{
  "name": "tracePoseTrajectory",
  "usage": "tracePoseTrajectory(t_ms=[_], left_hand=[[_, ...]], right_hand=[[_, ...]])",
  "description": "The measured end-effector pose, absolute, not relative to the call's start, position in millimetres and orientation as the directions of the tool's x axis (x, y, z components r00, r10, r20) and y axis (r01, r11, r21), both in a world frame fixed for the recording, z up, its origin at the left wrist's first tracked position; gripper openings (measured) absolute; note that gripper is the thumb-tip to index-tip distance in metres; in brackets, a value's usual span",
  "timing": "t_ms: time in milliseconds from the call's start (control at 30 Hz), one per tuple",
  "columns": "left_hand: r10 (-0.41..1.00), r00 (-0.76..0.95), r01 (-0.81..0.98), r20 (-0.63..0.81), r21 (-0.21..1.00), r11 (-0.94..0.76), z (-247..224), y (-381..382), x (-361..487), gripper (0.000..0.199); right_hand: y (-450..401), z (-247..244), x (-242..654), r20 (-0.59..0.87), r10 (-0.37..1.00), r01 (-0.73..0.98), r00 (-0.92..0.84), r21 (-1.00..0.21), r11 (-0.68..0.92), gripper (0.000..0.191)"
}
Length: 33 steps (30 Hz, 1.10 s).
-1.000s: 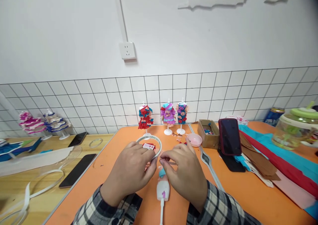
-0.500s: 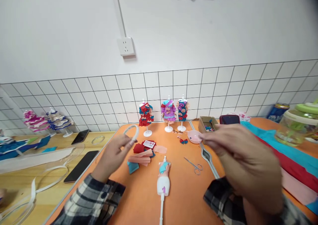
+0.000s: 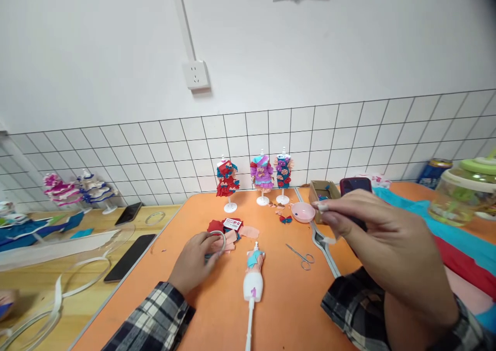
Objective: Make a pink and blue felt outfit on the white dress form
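Note:
My left hand (image 3: 196,262) is low over the orange mat, its fingers closed around a roll of tape (image 3: 223,241) beside the fabric scraps (image 3: 216,227). Held up at the right, my right hand (image 3: 387,247) pinches a small whitish piece of tape (image 3: 322,206) between thumb and fingertips. Between the hands lies a miniature dress form (image 3: 253,286) on a white stick, with light blue and peach cloth wrapped on its top. Small scissors (image 3: 306,260) rest to the right of it.
Dressed miniature forms (image 3: 262,172) stand along the tiled wall. A pink bowl (image 3: 303,212), a cardboard box (image 3: 323,191) and a phone (image 3: 354,185) are at the back right. Cloth strips (image 3: 457,253) and a plastic jug (image 3: 457,201) lie farther right. Another phone (image 3: 129,258) lies left.
My left hand has lowered with the tape roll towards the mat and the scraps. The right hand stays raised, its pinched piece of tape now showing more clearly.

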State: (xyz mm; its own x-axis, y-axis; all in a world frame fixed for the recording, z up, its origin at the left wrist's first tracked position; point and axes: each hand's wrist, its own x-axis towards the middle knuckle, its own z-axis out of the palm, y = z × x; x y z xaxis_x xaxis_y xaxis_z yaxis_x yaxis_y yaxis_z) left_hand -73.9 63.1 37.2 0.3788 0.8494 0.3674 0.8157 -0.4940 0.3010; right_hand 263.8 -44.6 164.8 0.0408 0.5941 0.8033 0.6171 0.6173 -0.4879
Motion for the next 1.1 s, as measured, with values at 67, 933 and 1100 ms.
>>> tracePoseTrajectory(t_ms=[67, 933, 1100], left_hand=[[0.852, 0.33, 0.717, 0.406, 0.479, -0.506, 68, 50, -55, 0.034], [0.752, 0.285, 0.339, 0.595, 0.671, -0.659, 161, 3, 15, 0.013], [0.783, 0.325, 0.387, 0.531, 0.681, -0.622, 156, -1, 20, 0.015]], right_hand=[[-43, 163, 256, 0.692, 0.721, 0.492, -0.013, -0.624, 0.607, 0.011], [-9, 152, 197, 0.515, 0.857, 0.305, 0.016, -0.819, 0.486, 0.023], [-14, 150, 191, 0.457, 0.889, 0.334, 0.013, -0.84, 0.427, 0.01]])
